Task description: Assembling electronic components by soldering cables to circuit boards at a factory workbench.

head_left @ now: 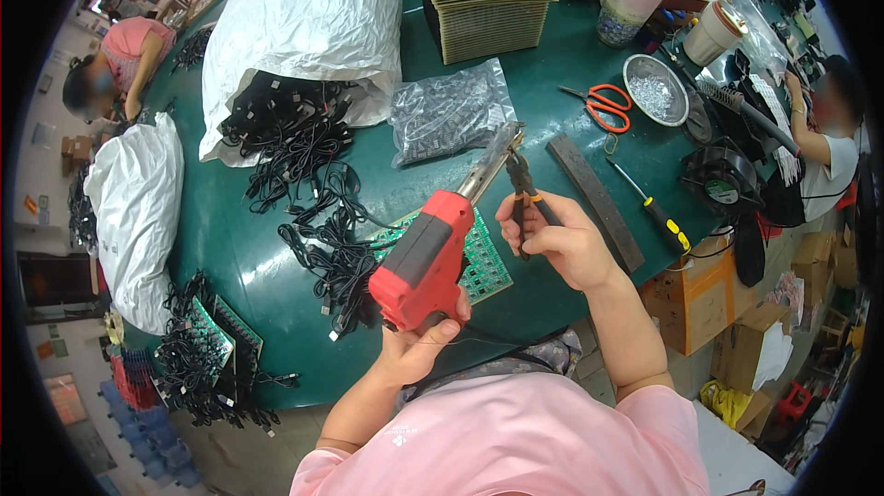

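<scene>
My left hand (419, 346) is closed around the grip of a red and black soldering gun (428, 256), whose metal barrel points up and away to the right. My right hand (571, 243) grips pliers (523, 185) with black and orange handles. The jaws of the pliers touch or nearly touch the gun's tip; exactly what they pinch is too small to make out. Beneath the gun lies a green circuit board (485, 261), partly covered by it. Black cables with plugs (336, 256) are heaped just left of the gun.
A white sack (308, 17) spills black cables at the back left. Behind my hands lie a clear bag of dark parts (451, 114) and a stack of boards (493, 8). On the right are a metal bar (594, 201), red scissors (608, 107), a screwdriver (658, 215) and a bowl (656, 91).
</scene>
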The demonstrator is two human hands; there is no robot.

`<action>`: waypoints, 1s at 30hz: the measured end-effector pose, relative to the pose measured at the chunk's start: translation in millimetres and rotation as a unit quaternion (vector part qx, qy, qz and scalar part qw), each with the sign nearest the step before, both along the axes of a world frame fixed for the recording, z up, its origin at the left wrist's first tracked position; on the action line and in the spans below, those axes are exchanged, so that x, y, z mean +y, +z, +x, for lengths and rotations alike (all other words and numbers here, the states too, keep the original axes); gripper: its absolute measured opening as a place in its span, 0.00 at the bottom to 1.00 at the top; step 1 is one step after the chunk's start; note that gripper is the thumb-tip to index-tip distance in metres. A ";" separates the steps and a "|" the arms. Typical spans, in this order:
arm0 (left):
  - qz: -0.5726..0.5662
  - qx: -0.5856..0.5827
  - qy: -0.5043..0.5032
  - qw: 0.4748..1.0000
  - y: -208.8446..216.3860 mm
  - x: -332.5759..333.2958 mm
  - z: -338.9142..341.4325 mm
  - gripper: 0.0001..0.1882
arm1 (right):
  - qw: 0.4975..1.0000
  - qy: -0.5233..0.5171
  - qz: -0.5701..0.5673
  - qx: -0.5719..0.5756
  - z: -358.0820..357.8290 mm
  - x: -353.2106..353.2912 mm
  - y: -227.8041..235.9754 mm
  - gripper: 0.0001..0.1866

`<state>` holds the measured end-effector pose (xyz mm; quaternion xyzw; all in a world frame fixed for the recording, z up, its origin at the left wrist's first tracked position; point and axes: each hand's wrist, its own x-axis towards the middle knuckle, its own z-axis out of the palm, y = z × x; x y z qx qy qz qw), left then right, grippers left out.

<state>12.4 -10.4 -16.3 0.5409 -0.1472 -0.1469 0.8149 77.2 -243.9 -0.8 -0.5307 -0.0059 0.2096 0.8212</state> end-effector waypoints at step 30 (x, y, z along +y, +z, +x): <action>0.231 -0.252 0.107 0.934 5.1 -60.3 -2.3 0.39 | 0.910 0.237 -0.321 -0.115 -99.2 -11.5 46.1 0.29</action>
